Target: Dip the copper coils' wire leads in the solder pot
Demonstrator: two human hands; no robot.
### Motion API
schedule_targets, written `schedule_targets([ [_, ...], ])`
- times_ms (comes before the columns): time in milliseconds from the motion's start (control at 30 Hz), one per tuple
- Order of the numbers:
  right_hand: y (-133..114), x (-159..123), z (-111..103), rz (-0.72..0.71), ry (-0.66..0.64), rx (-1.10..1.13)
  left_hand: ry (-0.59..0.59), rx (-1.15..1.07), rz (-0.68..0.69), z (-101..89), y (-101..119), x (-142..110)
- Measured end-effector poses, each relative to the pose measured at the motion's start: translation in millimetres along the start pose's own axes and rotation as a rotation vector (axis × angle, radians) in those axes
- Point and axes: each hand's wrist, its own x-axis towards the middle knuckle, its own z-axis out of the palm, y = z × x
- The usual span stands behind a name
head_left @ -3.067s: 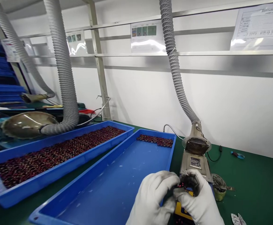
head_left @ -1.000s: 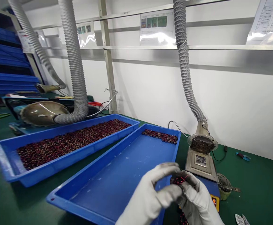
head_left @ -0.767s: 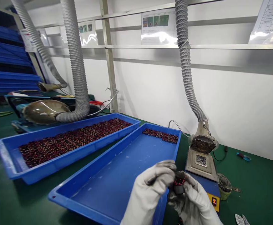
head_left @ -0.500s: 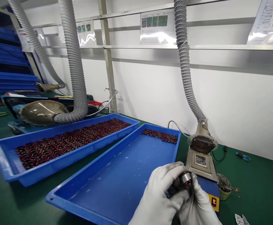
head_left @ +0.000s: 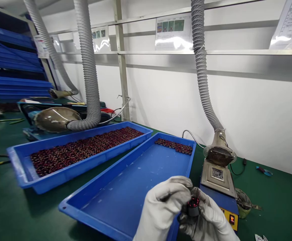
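A: Location of the part?

B: From where I stand: one dark cylindrical part, red showing at its top, held in the air near the right rim of the nearer blue tray, on the near side of the bench unit. It seems apart from both.

A: State of the hands?

B: Right hand, gloved: gripping the part, fingers bent around its side, dark-stained tips below it. Left hand, gloved: fingers curled, tips right beside the red top. I can't make out whether they pinch anything.

A: Step in hand, your reading?

B: Work on a single part between the hands: likely turning, checking or tidying its red top. Inference only. A short row of similar parts lies at the nearer tray's far end; many more fill the farther blue tray.

A: And the next move calls for?

B: In my judgement, a firm right-hand hold on the side wall, leaving the top free to the left fingertips. Also some care around the unit: its switch glows, so I would treat the metal top as possibly hot.
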Motion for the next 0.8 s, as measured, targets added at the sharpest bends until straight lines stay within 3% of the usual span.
schedule_targets([
  [67, -1, 0, 1, -0.006, 0.007, 0.009, 0.103, -0.048, -0.083, -4.7, 2, 1],
  [100, -2, -1, 2, -0.022, 0.016, 0.011, 0.092, -0.032, -0.131, -6.4, 4, 2],
  [267, 1, 0, -6, -0.096, 0.082, -0.050, -0.247, 0.131, -0.452, 2.5, 17, 6],
  [433, 5, 19, -39, -0.236, 0.094, -0.226, -0.146, -0.031, -0.354, 9.8, 18, 2],
  [567, 5, 19, -52, -0.169, 0.035, -0.234, 0.069, -0.043, -0.299, 0.3, 21, 1],
  [633, 5, 15, -52, -0.200, 0.058, -0.263, 0.000, 0.052, -0.369, -0.9, 24, 1],
  [700, 5, 14, -53, -0.279, 0.110, -0.316, -0.164, 0.120, -0.457, 1.9, 26, 0],
  [800, 6, 18, -53, -0.420, 0.185, -0.368, -0.283, 0.112, -0.385, 7.2, 24, -3],
])
